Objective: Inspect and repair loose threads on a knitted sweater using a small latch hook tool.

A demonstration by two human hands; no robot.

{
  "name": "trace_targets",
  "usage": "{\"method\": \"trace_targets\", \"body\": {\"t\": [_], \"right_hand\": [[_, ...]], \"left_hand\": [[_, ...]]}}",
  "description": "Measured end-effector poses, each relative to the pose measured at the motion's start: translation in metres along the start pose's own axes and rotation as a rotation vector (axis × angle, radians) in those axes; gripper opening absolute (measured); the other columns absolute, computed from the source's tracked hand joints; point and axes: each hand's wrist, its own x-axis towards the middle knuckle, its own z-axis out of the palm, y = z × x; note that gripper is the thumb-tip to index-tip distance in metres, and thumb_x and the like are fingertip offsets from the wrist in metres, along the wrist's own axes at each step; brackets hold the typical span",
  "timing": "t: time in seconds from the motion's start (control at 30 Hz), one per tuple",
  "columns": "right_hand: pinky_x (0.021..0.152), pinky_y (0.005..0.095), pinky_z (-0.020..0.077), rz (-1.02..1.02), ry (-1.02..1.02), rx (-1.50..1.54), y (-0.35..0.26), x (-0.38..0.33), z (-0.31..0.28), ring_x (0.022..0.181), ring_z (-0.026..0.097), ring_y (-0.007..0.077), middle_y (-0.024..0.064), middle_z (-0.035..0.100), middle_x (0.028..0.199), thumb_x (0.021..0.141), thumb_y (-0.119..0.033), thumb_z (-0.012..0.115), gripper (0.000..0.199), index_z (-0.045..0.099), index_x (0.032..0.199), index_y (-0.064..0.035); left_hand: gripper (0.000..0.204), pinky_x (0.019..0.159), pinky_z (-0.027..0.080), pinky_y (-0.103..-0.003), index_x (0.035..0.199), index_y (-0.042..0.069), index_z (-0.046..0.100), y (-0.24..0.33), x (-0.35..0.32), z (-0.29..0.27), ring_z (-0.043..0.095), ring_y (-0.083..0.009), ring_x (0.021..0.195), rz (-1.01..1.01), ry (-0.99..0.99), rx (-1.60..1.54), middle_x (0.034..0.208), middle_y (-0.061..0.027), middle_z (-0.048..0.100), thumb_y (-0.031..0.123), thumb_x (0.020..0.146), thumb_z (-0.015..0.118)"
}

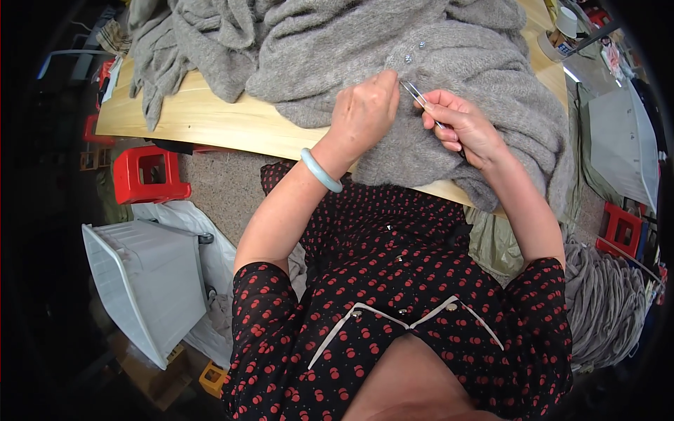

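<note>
A fuzzy grey knit garment [449, 63] lies bunched over the table in front of me, with small shiny buttons [408, 59] on it. My left hand [366, 105], a pale bangle [321, 170] on its wrist, pinches the knit just below these buttons. Between the thumb and fingers of my right hand [460, 125] is a slim silver two-pronged tool [414, 92] that looks like tweezers. Its tips point up-left and reach close to my left fingertips. What exactly the left fingers pinch is partly hidden behind them.
The wooden table [246, 126] has its near edge at my lap. A red stool [149, 174] and a grey plastic bin [151, 281] stand on the left. At right are another bin [621, 140], a pile of grey knitwear [604, 302] and a paper cup [566, 22].
</note>
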Motion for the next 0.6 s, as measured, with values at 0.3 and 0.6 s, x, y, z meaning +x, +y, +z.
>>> {"method": "trace_targets", "body": {"t": [0.3,0.6], "right_hand": [[0.036,0.0127,0.0216,-0.101,0.07,-0.291,-0.001,0.003,0.0,0.044,0.031,-0.0011,-0.0028,0.052,0.072,0.088,-0.017,0.049,0.012,0.049,0.096,-0.0071],[0.036,0.0137,0.0239,0.011,0.014,0.062,0.008,0.002,0.0,0.045,0.032,-0.0007,-0.0015,0.051,0.071,0.087,-0.017,0.051,0.013,0.05,0.095,-0.0063]], "left_hand": [[0.008,0.05,0.047,-0.039,0.085,0.002,0.052,0.002,-0.001,0.004,0.06,-0.0317,0.058,-0.043,-0.005,0.048,0.065,-0.0179,0.059,0.007,0.08,0.052],[0.004,0.048,0.046,-0.042,0.076,0.003,0.046,0.005,0.0,0.011,0.058,-0.034,0.056,-0.006,0.074,0.049,0.065,-0.0159,0.058,0.003,0.075,0.05]]}}
